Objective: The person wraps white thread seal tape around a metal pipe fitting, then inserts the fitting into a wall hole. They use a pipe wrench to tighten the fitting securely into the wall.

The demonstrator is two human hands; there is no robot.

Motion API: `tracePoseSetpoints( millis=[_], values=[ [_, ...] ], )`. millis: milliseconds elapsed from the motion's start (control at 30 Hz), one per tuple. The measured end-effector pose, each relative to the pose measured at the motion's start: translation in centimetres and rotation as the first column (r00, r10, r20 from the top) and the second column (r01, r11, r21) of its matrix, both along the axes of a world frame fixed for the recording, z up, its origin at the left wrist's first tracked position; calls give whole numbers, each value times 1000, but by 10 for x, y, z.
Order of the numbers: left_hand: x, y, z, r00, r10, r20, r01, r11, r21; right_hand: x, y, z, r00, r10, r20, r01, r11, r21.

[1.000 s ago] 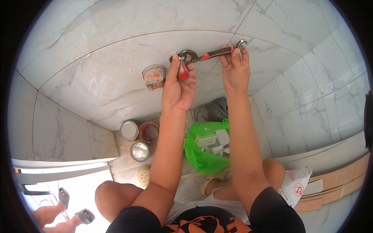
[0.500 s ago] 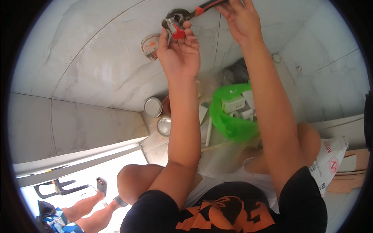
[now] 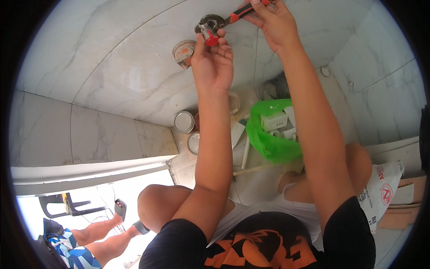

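A metal valve with a red handle stands out from the marbled wall tiles. My left hand is closed around the valve from below, fingertips beside the red handle. An adjustable wrench, with a dark curved jaw and a red-and-black grip, has its jaw around the valve's base at the wall. My right hand grips the far end of the wrench handle at the upper right. Just left of my left hand, a round hole in the tile shows rough orange-brown material.
On the floor lie a green plastic bag holding white boxes and fittings, several round cans, and a white stick. A white sack and cardboard sit at right. Another person's legs show at lower left.
The view has shifted a little, so the scene sits slightly right and lower. Both hands keep their holds on the valve and the wrench; the right fingers have shifted slightly on the handle.
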State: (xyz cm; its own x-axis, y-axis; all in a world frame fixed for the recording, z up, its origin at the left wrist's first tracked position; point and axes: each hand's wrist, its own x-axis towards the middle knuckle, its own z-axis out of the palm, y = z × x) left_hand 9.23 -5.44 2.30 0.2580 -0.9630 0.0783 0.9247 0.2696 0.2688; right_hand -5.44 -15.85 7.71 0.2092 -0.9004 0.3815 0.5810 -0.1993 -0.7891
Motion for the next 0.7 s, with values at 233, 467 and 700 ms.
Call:
tracePoseSetpoints(
  millis=[233, 467, 700],
  values=[
    [-13, 5, 4, 988, 16, 156, -38, 989, 140, 17, 11, 8, 997, -38, 69, 41, 999, -33],
    [-23, 10, 13, 901, 94, 423, -208, 950, 233, 15, 11, -7, 959, -79, 271, 51, 993, 110],
    [-27, 18, 13, 854, 132, 503, -277, 935, 224, 31, 34, -2, 863, -164, 477, 62, 973, 223]
  ],
)
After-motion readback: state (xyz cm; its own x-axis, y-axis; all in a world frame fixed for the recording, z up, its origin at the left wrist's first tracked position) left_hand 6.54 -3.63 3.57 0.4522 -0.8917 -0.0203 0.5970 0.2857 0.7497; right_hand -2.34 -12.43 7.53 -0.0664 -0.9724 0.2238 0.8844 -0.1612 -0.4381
